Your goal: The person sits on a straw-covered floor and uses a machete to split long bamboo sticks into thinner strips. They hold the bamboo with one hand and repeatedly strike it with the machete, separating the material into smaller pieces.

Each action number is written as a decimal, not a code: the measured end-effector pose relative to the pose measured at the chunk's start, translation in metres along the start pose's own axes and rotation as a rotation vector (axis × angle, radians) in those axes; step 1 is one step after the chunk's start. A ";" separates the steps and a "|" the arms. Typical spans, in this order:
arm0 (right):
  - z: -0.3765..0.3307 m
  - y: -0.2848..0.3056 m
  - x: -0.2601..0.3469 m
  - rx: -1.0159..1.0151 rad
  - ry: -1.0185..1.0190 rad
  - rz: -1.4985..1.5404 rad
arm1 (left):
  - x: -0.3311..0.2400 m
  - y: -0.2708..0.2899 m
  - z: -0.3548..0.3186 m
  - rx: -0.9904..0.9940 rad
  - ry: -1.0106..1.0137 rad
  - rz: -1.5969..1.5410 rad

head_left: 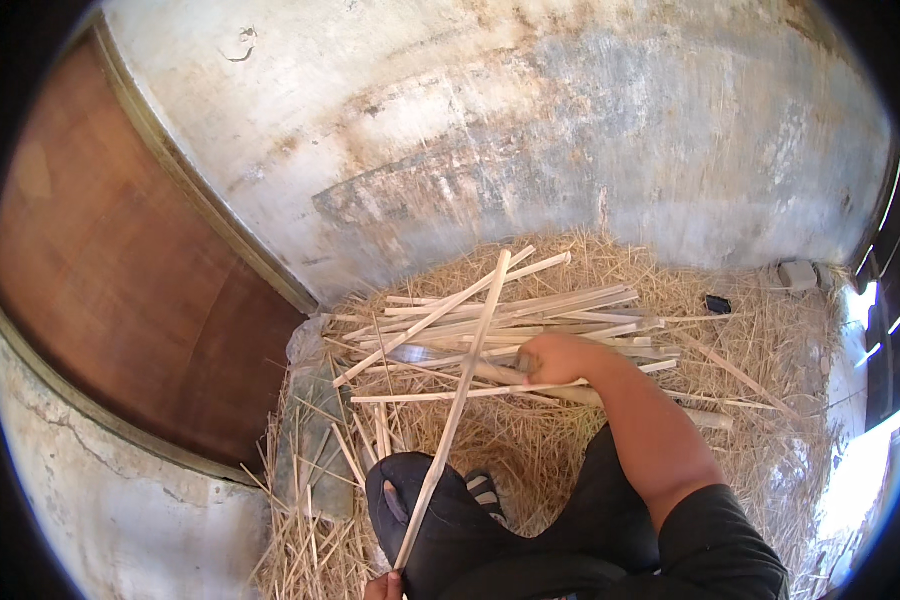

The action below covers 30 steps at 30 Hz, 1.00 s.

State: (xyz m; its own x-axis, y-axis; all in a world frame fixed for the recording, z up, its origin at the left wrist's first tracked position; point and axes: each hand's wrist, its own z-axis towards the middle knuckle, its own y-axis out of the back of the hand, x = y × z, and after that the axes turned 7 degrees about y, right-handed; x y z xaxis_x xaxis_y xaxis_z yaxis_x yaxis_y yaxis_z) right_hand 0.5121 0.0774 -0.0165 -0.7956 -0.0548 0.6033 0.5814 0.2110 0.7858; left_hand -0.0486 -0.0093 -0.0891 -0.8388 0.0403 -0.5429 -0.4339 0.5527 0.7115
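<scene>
My left hand (pixel 383 587), only partly in view at the lower edge, closes round the near end of a long pale bamboo strip (pixel 457 405). The strip slants up and away across my left knee and over the pile. My right hand (pixel 558 358) is a closed fist above the pile, gripping what looks like a knife (pixel 500 373) by its pale handle. The knife's shiny blade points left and is smeared by motion. Beneath and around this hand lie several split bamboo strips (pixel 570 303), mostly crosswise. A thicker round bamboo piece (pixel 705 418) sticks out right of my forearm.
Straw and shavings (pixel 760 350) cover the floor. A stained wall (pixel 590 140) rises behind, with a brown door panel (pixel 140 260) at left. A small black object (pixel 717 304) and a grey block (pixel 798 275) lie at right. Short strips (pixel 320 540) lie by my left knee (pixel 410 490).
</scene>
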 end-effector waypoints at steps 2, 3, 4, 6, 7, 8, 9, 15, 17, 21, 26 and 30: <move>-0.002 0.002 -0.002 -0.176 -0.088 0.069 | -0.023 0.003 -0.003 -0.026 0.052 -0.026; -0.003 0.002 -0.003 -0.266 -0.133 0.103 | -0.017 0.001 -0.001 -0.067 0.010 -0.048; -0.003 -0.002 0.001 -0.219 -0.055 0.052 | -0.016 0.004 -0.001 -0.021 0.027 -0.065; -0.003 -0.017 0.013 -0.119 0.089 -0.046 | -0.016 0.008 -0.001 0.084 0.065 -0.098; -0.004 -0.022 0.029 -0.020 0.131 -0.065 | -0.019 0.009 -0.003 0.087 0.046 -0.129; -0.008 -0.022 0.052 0.077 0.175 -0.085 | -0.027 0.011 -0.005 0.088 0.026 -0.161; -0.010 -0.022 0.064 0.173 0.227 -0.107 | -0.031 0.012 -0.008 0.082 0.007 -0.193; 0.000 -0.004 0.023 0.128 0.061 0.103 | -0.032 0.005 -0.012 -0.048 0.048 0.010; -0.001 0.007 -0.006 -0.104 -0.118 0.217 | -0.048 0.005 -0.008 -0.060 0.082 0.088; 0.001 -0.005 -0.021 -0.196 -0.138 0.075 | -0.034 0.006 -0.001 -0.077 -0.132 -0.075; -0.009 -0.020 0.055 0.177 0.175 -0.142 | -0.015 0.010 0.000 0.061 -0.110 -0.222; -0.003 -0.006 0.025 0.157 0.197 -0.034 | -0.019 0.006 -0.005 -0.040 -0.150 -0.107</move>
State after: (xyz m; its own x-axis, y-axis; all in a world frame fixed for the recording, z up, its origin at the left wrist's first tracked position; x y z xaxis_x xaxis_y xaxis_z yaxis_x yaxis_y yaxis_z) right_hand 0.4892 0.0715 -0.0058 -0.7566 -0.2500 0.6042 0.5092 0.3544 0.7843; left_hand -0.0370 -0.0108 -0.0726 -0.7305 0.1083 -0.6743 -0.5328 0.5273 0.6619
